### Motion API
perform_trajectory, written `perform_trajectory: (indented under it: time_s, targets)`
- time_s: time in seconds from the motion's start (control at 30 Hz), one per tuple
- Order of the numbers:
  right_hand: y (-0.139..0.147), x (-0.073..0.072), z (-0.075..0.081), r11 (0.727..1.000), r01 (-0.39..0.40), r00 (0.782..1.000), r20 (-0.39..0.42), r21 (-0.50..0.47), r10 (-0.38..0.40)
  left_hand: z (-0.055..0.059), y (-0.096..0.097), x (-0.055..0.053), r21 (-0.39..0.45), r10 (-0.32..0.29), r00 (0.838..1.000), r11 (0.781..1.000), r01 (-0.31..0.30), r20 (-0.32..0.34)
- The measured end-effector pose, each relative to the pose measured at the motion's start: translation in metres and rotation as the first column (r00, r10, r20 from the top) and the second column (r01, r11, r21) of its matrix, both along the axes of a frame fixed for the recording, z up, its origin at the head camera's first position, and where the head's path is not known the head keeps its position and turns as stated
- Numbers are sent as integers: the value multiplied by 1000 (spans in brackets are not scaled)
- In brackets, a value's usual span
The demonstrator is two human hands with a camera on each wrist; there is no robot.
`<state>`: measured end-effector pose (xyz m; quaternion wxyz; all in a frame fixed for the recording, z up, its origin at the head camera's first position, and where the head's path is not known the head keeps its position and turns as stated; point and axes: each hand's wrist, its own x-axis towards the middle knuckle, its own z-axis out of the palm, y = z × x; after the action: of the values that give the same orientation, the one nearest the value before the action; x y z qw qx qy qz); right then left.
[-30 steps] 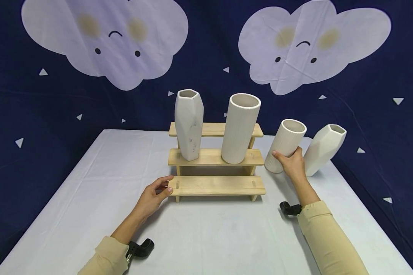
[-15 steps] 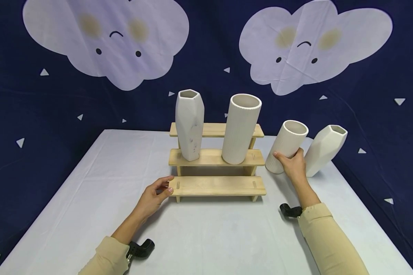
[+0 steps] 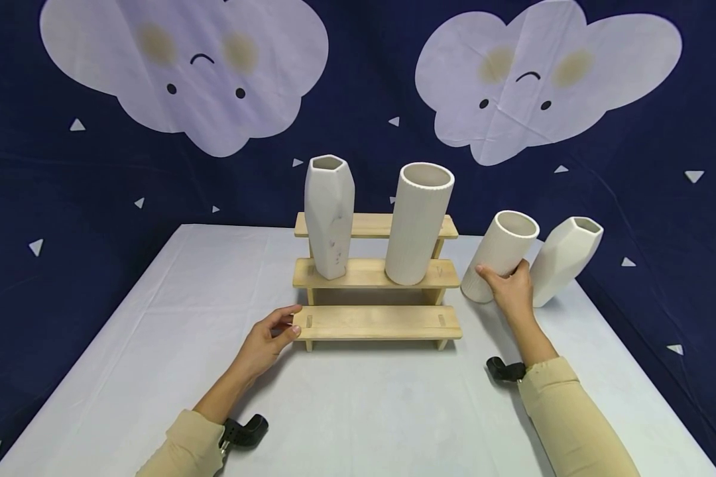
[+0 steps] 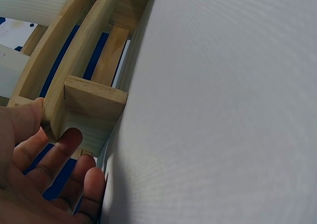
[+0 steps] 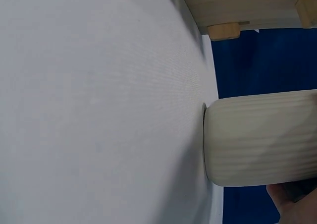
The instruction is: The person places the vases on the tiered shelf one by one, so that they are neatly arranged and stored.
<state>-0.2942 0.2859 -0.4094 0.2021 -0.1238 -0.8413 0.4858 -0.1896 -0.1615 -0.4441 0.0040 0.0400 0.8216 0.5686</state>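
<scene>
My left hand pinches the left end of the lowest tier of a three-tier wooden display stand. The left wrist view shows the thumb over the board and curled fingers below. To the stand's right, my right hand grips a shorter white ribbed vase low on its side. Its base meets the white cloth in the right wrist view, where most of that hand is out of frame. On the middle tier stand a faceted white vase with grey marks and a taller ribbed vase.
Just right of my right hand stands another faceted white vase, close to the table's right edge. A white cloth covers the table. Behind hangs a dark blue backdrop with pale clouds and small triangles.
My right hand and the shorter ribbed vase have shifted slightly right and nearer to me. The left hand keeps its hold on the stand, and the other vases stay put.
</scene>
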Motion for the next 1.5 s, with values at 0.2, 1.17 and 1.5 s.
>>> perform_trajectory:
  time_s: [0.2,1.17,1.5]
  targets:
    - [1,8,3,1000,1,1000,18,2,-1,1,0,1,2,-5,1000,1000,5,0]
    - [4,78,28,995,-62,996,68,78,57,2,1,0,-11,-2,1000,1000,2,-7]
    - [-2,100,34,989,-104,993,63,103,98,3,1,1,-12,-2,1000,1000,2,2]
